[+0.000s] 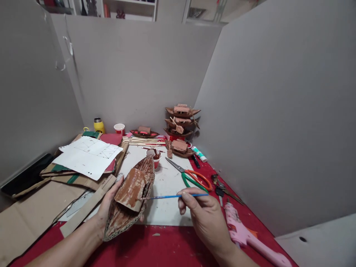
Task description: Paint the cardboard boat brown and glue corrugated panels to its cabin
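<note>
A cardboard model boat [130, 193] with a curved roof tilts in my left hand [107, 204], whose fingers wrap round its hull from the left and below. Wet brown paint covers much of the roof, with bare tan cardboard along its lower edge. My right hand [201, 211] pinches a thin blue paintbrush [169, 196]. Its bristle tip touches the roof near the lower right edge. Just behind the boat stands a paper cup [156, 160] with brown paint smeared on its inside.
Scissors [191, 176] with orange and green handles lie right of centre, near keys [219, 191] and a pink glue gun [243, 231]. Finished-looking boats [182, 120] are stacked at the back. Cardboard sheets and a paper drawing [90, 154] pile up on the left. Grey panels enclose the table.
</note>
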`<control>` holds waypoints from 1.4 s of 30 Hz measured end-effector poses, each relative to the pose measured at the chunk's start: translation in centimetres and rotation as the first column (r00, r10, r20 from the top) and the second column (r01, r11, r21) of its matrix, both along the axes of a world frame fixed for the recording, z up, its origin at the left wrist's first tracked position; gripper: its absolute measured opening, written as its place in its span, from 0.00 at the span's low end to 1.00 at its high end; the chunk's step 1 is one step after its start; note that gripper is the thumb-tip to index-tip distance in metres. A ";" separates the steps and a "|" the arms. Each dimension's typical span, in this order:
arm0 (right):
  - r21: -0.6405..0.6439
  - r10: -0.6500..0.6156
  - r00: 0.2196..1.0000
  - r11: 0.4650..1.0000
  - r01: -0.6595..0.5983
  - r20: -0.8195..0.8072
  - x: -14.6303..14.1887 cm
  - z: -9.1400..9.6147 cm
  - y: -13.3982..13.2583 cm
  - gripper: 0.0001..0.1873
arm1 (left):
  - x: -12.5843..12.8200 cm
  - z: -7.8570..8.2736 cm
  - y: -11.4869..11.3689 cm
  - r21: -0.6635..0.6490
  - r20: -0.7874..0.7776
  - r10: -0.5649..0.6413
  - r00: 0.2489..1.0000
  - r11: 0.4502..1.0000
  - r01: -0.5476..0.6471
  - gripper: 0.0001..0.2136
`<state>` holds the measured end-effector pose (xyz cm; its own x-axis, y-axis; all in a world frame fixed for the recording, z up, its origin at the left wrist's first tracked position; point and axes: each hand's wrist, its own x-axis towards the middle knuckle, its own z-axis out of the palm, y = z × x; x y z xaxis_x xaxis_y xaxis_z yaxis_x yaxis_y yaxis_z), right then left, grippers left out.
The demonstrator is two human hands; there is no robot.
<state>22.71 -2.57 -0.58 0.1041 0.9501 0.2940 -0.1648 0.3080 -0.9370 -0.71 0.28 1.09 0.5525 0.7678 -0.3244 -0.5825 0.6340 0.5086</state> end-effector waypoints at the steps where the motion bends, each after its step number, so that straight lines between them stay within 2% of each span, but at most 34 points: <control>1: 0.004 -0.033 0.999 0.999 0.033 -0.016 0.1 0.0 0.1 0.07 | 0.0 -0.1 0.0 0.005 0.012 -0.004 1.000 1.000 0.004 0.23; 4: 0.010 -0.087 0.995 0.996 0.088 -0.055 0.2 0.0 0.4 0.07 | 0.0 -0.3 0.0 0.009 0.042 -0.043 0.998 0.999 0.043 0.23; 8: 0.009 0.021 0.999 1.000 -0.021 -0.027 0.1 0.1 0.0 0.07 | -0.1 -0.5 0.1 0.050 0.040 -0.061 0.997 0.997 0.059 0.24; 10: 0.017 0.036 0.999 0.999 -0.036 -0.008 0.1 0.2 -0.2 0.07 | -0.1 -0.5 0.2 0.052 0.039 -0.071 0.997 0.996 0.069 0.24; 15: 0.049 -0.092 0.996 0.995 0.092 -0.019 0.2 0.2 0.0 0.07 | -0.4 -0.9 0.4 0.071 0.026 -0.145 0.989 0.987 0.142 0.25; 20: 0.028 0.023 1.000 0.999 -0.022 -0.019 0.2 0.1 0.0 0.07 | -0.5 -1.4 0.5 0.119 0.037 -0.169 0.985 0.979 0.164 0.26; 22: 0.029 0.008 1.000 1.000 -0.008 -0.021 0.3 0.1 0.0 0.07 | -0.5 -1.3 0.5 0.110 0.023 -0.187 0.982 0.977 0.183 0.27; 26: 0.045 -0.103 0.994 0.994 0.104 -0.033 0.3 0.1 0.3 0.07 | -0.3 -1.0 0.3 0.110 0.034 -0.158 0.987 0.982 0.154 0.26; 31: 0.056 -0.023 1.000 0.998 0.022 0.015 0.1 0.2 -0.3 0.07 | -0.4 -1.3 0.5 0.110 0.032 -0.164 0.986 0.981 0.159 0.25; 37: 0.040 -0.144 0.990 0.989 0.144 -0.003 0.4 0.1 0.3 0.07 | -0.4 -1.3 0.3 0.042 0.006 -0.185 0.983 0.982 0.185 0.26; 42: -0.039 -0.049 0.994 0.998 0.045 -0.093 0.0 -0.1 0.8 0.12 | -0.1 -1.1 -0.2 0.022 0.039 -0.197 0.980 0.980 0.196 0.25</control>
<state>22.73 -1.76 -0.65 0.1743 0.9535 0.2458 -0.2387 0.2831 -0.9289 -0.84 0.09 -0.06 0.7056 0.6485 -0.2858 -0.4683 0.7294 0.4987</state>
